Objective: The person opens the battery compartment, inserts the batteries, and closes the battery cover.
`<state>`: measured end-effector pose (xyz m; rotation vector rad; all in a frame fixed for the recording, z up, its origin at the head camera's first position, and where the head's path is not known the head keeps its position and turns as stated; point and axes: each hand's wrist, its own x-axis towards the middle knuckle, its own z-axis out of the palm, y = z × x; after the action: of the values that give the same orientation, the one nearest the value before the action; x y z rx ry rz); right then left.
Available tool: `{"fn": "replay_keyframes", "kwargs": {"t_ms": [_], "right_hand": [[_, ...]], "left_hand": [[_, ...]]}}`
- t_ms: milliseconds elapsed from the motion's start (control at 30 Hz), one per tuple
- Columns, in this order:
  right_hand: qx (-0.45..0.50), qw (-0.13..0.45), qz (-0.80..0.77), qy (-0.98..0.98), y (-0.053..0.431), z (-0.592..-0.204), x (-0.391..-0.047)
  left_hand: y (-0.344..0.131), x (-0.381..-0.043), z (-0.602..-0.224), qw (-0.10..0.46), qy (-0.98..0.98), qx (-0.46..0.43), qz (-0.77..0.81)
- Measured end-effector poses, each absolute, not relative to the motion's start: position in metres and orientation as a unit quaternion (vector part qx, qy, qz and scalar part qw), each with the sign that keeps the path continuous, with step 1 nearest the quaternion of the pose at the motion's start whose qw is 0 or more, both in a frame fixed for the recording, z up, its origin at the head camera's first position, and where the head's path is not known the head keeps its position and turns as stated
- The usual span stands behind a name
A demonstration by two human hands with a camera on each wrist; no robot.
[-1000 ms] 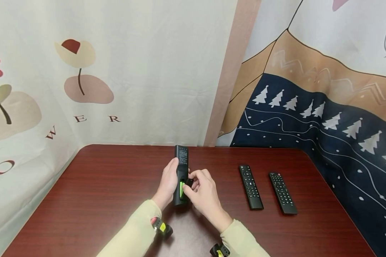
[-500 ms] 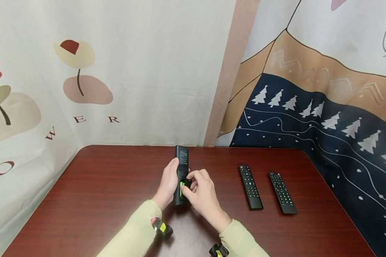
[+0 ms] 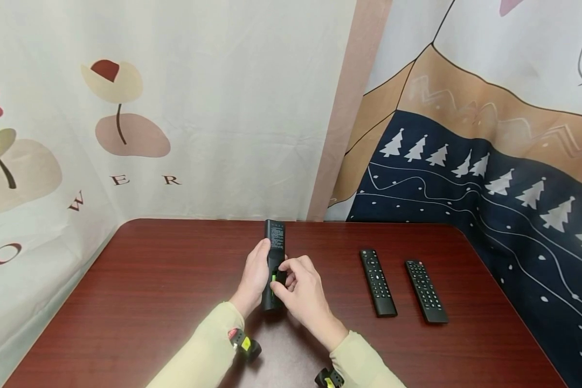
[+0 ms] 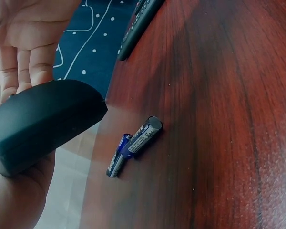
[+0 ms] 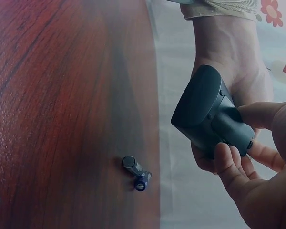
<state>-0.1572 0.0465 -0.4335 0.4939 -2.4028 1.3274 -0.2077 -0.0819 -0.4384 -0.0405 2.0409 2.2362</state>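
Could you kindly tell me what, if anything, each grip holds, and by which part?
The left grip holds a black remote by its long sides; the right grip appears to pinch its battery cover by the edges.

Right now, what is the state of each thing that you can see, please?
Held remote, back upward, battery compartment partly uncovered
Battery cover, not fully closed
Left loose remote, flat, buttons upward
Right loose remote, flat, buttons upward
Two batteries, lying close together on the table
Left hand, gripping the held remote
Right hand, pinching the battery cover
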Motion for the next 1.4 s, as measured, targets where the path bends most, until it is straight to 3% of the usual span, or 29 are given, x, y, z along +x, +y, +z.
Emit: {"fn": "replay_keyframes", "kwargs": {"t_ms": [1400], "right_hand": [[0.201,0.232,0.450,-0.839,0.045,-0.443,-0.155]], "left_hand": [[-0.081,-0.205,-0.438,0.054,0.665,-0.015,0.744]]}}
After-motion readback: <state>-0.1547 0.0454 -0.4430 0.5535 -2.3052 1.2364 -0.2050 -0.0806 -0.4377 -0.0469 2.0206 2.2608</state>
